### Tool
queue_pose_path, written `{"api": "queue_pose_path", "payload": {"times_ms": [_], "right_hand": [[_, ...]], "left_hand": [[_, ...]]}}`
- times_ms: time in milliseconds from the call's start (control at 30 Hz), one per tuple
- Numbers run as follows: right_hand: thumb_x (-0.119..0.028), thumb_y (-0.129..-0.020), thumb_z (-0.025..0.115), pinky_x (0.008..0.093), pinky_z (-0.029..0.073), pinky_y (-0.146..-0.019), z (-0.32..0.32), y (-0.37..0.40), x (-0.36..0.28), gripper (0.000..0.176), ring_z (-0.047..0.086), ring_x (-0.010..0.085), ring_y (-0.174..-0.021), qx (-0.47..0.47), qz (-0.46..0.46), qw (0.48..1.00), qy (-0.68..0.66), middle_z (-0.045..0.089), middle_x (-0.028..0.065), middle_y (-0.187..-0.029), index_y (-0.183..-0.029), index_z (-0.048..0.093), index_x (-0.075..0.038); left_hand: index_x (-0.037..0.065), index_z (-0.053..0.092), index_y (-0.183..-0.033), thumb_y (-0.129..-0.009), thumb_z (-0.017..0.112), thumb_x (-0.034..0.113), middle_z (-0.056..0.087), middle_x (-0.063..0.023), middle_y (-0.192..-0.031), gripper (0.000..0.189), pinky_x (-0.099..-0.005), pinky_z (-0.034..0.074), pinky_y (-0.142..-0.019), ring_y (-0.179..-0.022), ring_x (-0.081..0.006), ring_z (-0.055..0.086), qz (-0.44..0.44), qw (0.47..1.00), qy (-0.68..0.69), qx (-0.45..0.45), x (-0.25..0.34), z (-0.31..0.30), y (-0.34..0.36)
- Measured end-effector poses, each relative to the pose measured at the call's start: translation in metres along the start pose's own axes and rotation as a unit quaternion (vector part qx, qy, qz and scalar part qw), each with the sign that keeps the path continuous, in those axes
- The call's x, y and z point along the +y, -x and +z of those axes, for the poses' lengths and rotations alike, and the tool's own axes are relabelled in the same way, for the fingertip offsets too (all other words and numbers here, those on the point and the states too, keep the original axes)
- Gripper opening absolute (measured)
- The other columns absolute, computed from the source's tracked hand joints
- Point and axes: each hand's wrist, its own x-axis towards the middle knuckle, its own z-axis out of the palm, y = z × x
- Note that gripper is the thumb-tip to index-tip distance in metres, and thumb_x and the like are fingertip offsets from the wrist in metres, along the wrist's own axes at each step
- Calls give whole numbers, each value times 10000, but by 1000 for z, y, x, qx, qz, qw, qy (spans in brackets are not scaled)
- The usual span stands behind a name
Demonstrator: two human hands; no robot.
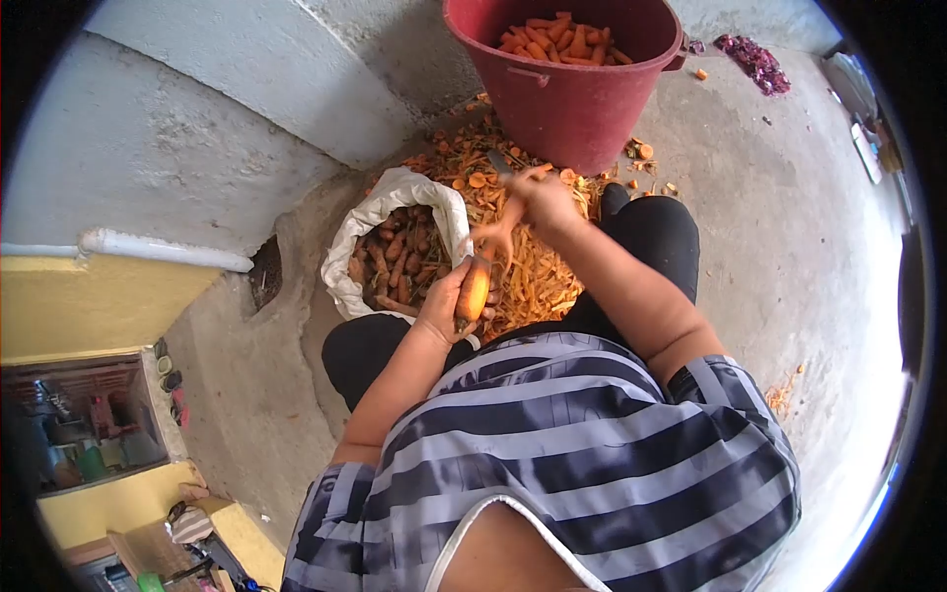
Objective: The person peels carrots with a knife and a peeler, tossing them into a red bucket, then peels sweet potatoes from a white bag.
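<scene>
My left hand point(444, 304) is closed around a partly peeled carrot point(474, 290), whose bare orange side faces up. Held in my right hand point(546, 201), beyond the carrot, is a knife point(500, 163) with its grey blade pointing up and away. Blurred orange strips of peel point(500, 237) hang between the hands. Beside my left hand stands a white sack point(340, 252) with its rim rolled down, holding several unpeeled carrots point(397, 252). A thick heap of carrot peelings point(538, 281) covers the floor below both hands.
A large red bucket point(572, 109) with peeled carrots point(562, 41) stands beyond my right hand. Purple scraps point(755, 64) lie on the concrete floor point(760, 237) at the far right. A grey wall point(197, 118) runs along the left, and cluttered yellow shelves point(99, 345) stand lower left.
</scene>
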Motion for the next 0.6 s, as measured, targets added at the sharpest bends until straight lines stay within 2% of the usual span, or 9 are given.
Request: {"api": "queue_pose_path", "payload": {"times_ms": [33,67,133,167,267,400,500,533,600], "right_hand": [[-115,-718,661,252,351,-392,8,14,3,172,466,137,-455,-56,19,998,-15,494,43,-595,-747,507,-43],[-107,-716,661,254,346,-382,8,12,15,172,468,142,-440,-96,7,995,-20,492,42,-572,-746,507,-38],[-84,-706,654,273,380,-388,1,4,12,155,501,153,-459,-69,50,996,-20,519,75,-588,-731,526,0],[-83,-709,654,262,390,-410,-6,-10,21,156,508,145,-480,-56,35,997,-37,520,74,-596,-727,526,4],[-85,-713,654,265,393,-418,-18,-36,12,156,504,143,-484,72,-36,997,22,522,72,-604,-725,524,2],[-95,-713,657,259,400,-418,-17,-24,3,164,500,140,-483,19,-60,997,-37,523,71,-609,-712,518,-7],[-142,-707,670,247,396,-415,0,0,13,192,489,137,-471,-44,-7,999,16,520,66,-589,-693,523,-20],[-147,-707,670,247,400,-417,-1,-1,18,196,489,138,-473,-57,7,998,10,524,70,-591,-696,524,-17],[-141,-701,673,257,405,-430,-16,-24,21,193,496,136,-490,20,-17,999,40,533,75,-607,-697,530,-13]], "left_hand": [[117,492,-954,-877,423,389,470,-35,-773,291,-267,384,-494,-671,-167,459,54,994,-80,46,-1,5,2],[117,491,-957,-876,422,393,467,-33,-768,296,-264,383,-493,-670,-167,458,42,996,-70,33,-1,9,2],[118,488,-963,-874,421,402,461,-29,-758,305,-258,380,-491,-668,-167,457,19,999,-48,10,-2,11,1],[120,488,-976,-885,403,382,459,-31,-758,291,-253,381,-492,-666,-162,454,4,1000,-26,1,0,9,1],[118,488,-984,-893,391,362,461,-34,-762,278,-246,384,-493,-666,-158,453,-9,999,-24,-19,-2,11,4],[120,479,-1001,-896,386,361,455,-37,-774,279,-244,386,-490,-664,-155,449,5,999,-40,8,-3,15,5],[118,467,-1017,-898,384,355,447,-41,-784,278,-239,387,-488,-666,-152,443,48,994,-86,49,-2,12,3],[117,467,-1015,-898,382,354,447,-41,-784,277,-236,386,-490,-667,-151,442,30,998,-57,21,-1,10,3],[114,467,-1010,-899,379,351,448,-43,-785,276,-232,384,-493,-670,-149,439,-8,999,0,-35,-2,10,4]]}}
